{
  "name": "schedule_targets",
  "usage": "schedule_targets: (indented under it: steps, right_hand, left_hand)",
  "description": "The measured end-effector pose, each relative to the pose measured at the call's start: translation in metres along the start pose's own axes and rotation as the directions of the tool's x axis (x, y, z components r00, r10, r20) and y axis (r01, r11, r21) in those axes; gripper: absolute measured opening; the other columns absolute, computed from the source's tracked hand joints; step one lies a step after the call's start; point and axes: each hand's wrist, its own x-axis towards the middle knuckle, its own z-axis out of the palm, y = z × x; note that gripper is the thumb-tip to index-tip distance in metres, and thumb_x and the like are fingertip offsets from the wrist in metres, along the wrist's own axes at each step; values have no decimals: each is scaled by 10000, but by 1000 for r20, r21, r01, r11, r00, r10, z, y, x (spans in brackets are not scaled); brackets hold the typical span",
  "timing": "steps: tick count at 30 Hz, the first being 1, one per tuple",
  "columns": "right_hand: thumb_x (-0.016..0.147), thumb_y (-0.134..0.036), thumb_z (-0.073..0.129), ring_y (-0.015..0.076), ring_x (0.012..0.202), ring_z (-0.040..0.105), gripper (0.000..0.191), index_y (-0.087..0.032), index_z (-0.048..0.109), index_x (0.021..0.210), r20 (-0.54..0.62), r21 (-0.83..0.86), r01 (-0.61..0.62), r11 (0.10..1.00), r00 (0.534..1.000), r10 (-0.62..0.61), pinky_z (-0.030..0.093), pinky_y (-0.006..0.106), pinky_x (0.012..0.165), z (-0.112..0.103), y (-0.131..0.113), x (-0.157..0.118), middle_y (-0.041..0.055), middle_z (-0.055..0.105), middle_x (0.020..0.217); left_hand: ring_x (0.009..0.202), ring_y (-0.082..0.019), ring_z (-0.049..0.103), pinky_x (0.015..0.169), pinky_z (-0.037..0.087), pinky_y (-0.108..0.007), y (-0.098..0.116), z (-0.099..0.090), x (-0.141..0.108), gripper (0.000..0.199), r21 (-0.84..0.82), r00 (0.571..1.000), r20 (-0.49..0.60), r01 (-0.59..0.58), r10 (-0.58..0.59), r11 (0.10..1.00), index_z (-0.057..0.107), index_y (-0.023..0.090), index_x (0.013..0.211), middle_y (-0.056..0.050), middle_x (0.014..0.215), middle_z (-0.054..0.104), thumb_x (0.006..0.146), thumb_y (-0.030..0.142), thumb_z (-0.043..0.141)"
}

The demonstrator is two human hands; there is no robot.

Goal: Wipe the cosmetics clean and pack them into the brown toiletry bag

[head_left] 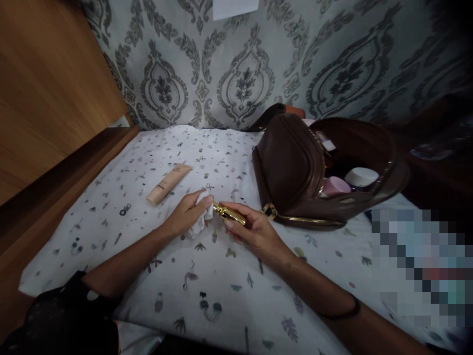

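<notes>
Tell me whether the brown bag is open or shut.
Open: the brown bag gapes, with a pink item and a white item showing inside.

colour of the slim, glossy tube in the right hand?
Slim, glossy tube: gold, shows best in the head view.

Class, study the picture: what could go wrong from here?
The gold tube in the right hand looks smooth and could slip. The white cloth bunched in the left hand might snag on it. The brown bag gapes open, so its pink item could tumble out if knocked.

head camera looks forward and down
</notes>
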Motion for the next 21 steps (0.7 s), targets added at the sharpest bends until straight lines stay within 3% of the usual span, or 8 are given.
schedule_targets:
  steps: [12,21]
  right_hand:
    - [790,-438,748,114,607,527,522,-199,595,1228,-5,90,-13,996,1000,14,384,250,508,2,0,0,1,610,781]
    - [809,-499,726,117,593,556,478,-208,586,1162,-8,143,-16,990,1000,17,380,244,498,1,1,0,2,629,771]
  left_hand:
    - [524,-98,483,490,373,-215,4,-1,-2,422,-44,1000,21,0,1,999,557,174,852,38,656,526,916,589,527]
    - [636,-114,505,605,414,-225,2,-3,0,350,-58,998,-10,-57,56,997,588,188,977,9,808,595,900,529,582]
